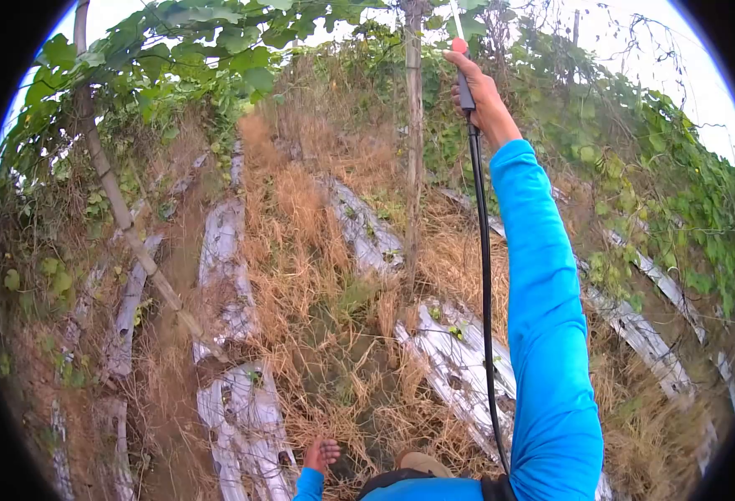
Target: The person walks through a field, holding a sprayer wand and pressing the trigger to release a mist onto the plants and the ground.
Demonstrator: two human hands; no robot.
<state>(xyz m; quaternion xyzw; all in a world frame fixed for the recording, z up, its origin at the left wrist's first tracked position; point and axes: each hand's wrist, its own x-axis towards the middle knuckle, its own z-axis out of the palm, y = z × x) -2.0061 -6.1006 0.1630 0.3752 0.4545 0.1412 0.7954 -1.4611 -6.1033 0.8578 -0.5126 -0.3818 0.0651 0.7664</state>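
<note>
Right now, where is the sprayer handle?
In the head view, the sprayer handle is upper centre-right, gripped by the raised right hand, beside the wooden post.

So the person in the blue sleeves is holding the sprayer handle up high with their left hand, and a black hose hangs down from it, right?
Not quite: the head view shows the right hand raised and gripping the sprayer handle, not the left. The left hand hangs low, empty. The black hose does hang down from the handle.

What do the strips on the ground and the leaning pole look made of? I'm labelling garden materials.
The strips look like thin plastic sheeting: silvery-grey, wrinkled, torn at the edges. The pole looks like bamboo or bare wood, pale with ring-like joints; which one is unclear.
</note>
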